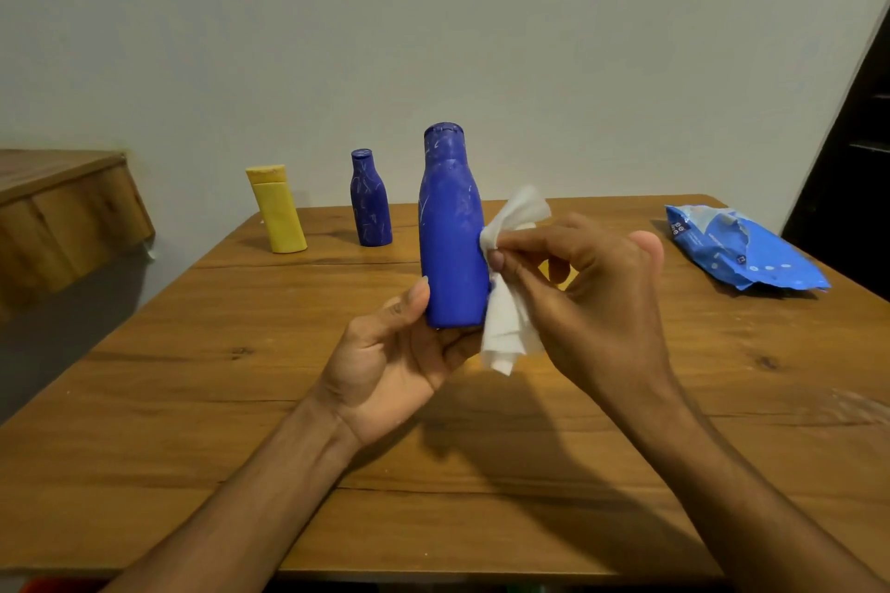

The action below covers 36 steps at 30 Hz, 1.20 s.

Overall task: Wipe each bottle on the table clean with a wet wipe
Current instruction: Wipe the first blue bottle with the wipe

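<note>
Plain pale wall [481, 14] behind, softly and evenly lit. Brown wooden table [192, 400] with dark knots and long seams between the boards. At far left, a wooden ledge [62, 207] of similar grain. At right edge, a dark shelf unit [852, 135], mostly in shadow.

The left hand [390, 352] grips the base of a large blue bottle [450, 226], holding it upright above the wooden bench [192, 400], thumb against its left side. The right hand [592, 299] pinches a crumpled white wet wipe [505, 327] and presses it against the bottle's right side. The bottle's upper half shows pale smears and scratches. At the far left of the bench stand a yellow bottle [278, 209], tilted slightly, and just beside it a smaller dark blue bottle [370, 200] with pale marks. A blue wipes packet [741, 250] lies at the far right edge.
</note>
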{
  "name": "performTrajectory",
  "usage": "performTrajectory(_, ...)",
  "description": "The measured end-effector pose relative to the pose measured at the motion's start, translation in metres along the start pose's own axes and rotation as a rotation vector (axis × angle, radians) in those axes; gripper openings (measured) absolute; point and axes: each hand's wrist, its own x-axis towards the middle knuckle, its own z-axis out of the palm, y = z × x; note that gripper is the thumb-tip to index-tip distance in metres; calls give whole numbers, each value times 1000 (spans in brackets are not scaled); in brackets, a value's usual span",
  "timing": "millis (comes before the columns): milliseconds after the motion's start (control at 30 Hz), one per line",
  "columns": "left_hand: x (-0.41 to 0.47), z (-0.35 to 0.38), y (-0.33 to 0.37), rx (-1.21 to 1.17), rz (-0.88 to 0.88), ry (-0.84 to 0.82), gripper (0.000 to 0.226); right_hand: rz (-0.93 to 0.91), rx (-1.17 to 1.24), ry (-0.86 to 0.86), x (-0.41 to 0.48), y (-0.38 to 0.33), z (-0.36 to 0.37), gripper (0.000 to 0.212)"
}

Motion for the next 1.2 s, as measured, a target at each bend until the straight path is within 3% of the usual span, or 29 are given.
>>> performTrajectory(267, 5, 1, -5, 5, -6, -24, 51, 252, 249, 96, 10, 11, -8, 14)
performTrajectory(367, 5, 1, -2, -27, 11, -31, 51, 215, 271, 57, 11, 7, -11, 14)
performTrajectory(533, 5, 0, -6, 11, 36, 7, 52, 53, 170, -187, 2, 3, 1, 16)
performTrajectory(667, 4, 1, -4, 32, 22, 24, 48, -15, 148, -29, 2, 9, 6, 16)
performTrajectory(833, 4, -1, -2, 71, 31, 26, 40, -101, 159, -183, -3, 9, 9, 19)
performTrajectory(967, 6, 1, -4, 130, -7, 32, 46, -69, 148, -3, 0, 13, 10, 21)
performTrajectory(1100, 5, 0, -5, 99, -1, 29, 46, -172, 112, -71, -4, 11, 12, 30)
performTrajectory(1200, 7, 0, -7, 164, -20, 43, 43, -148, 90, -15, -1, 13, 12, 27)
